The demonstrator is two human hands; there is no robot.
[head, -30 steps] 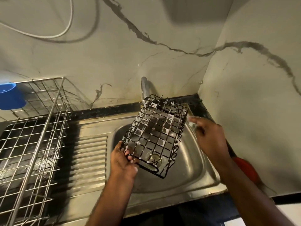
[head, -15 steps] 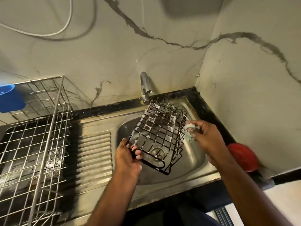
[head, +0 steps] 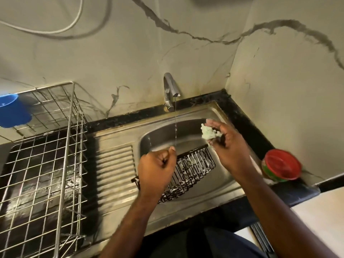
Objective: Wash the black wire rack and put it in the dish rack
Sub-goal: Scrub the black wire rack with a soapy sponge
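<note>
I see the black wire rack (head: 193,170) flecked with white suds, a pale green-white scrubber (head: 209,132), a blue cup (head: 13,111), a red-lidded tub (head: 282,164), grey-veined marble walls (head: 288,75).

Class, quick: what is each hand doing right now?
Left hand: fingers curled, holding nothing visible, above the black wire rack.
Right hand: holding a soapy scrubber.
</note>
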